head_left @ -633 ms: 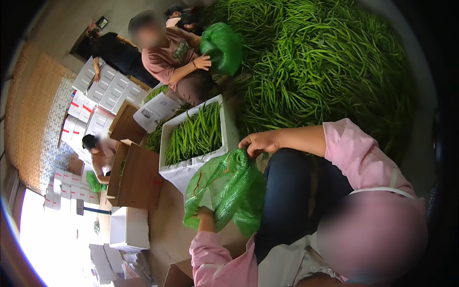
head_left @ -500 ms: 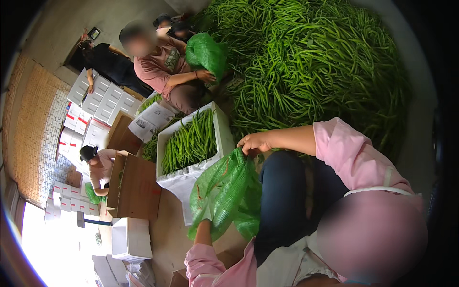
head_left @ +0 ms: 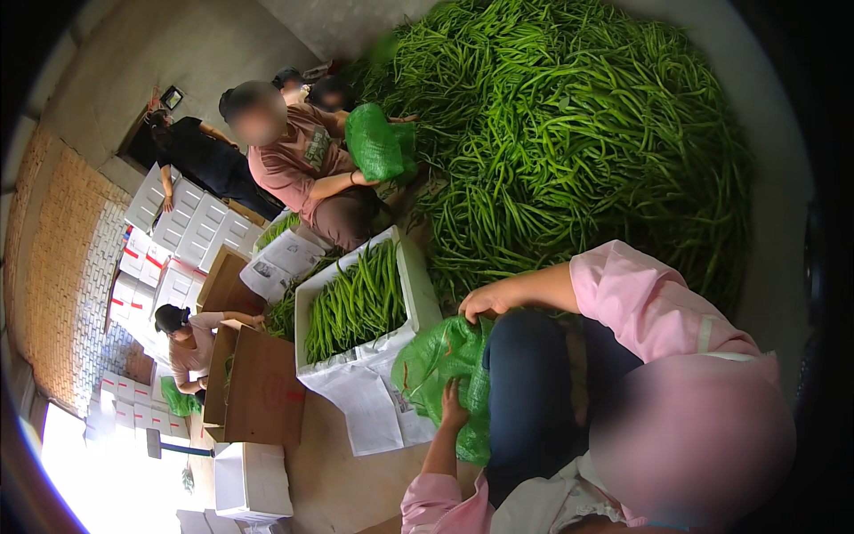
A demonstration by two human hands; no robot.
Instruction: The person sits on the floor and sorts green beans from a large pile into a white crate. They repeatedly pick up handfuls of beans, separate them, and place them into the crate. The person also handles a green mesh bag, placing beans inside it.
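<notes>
My right hand (head_left: 481,301) is closed on the upper edge of a green mesh bag (head_left: 429,358). The bag hangs crumpled against my dark blue trouser leg. Against the bag's lower side rests my left hand (head_left: 455,408), its fingers stretched upward and apart. Just left of the bag stands a white foam box (head_left: 416,279) filled with long green peppers (head_left: 358,303) in rows. Printed white paper (head_left: 360,409) hangs over its near side. What the bag contains, if anything, cannot be seen.
A large heap of long green peppers (head_left: 578,151) lies beyond my knees. A co-worker (head_left: 302,169) beside it holds another green bag (head_left: 378,147). Left are a brown carton (head_left: 258,383), a second co-worker (head_left: 191,351), stacked white boxes (head_left: 182,214) and a hammer (head_left: 169,447).
The bag has been drawn up and right, bunching beside my leg. My left hand, formerly within its folds, now shows on its outside. The co-worker's bag is lower, one hand reaching toward the heap.
</notes>
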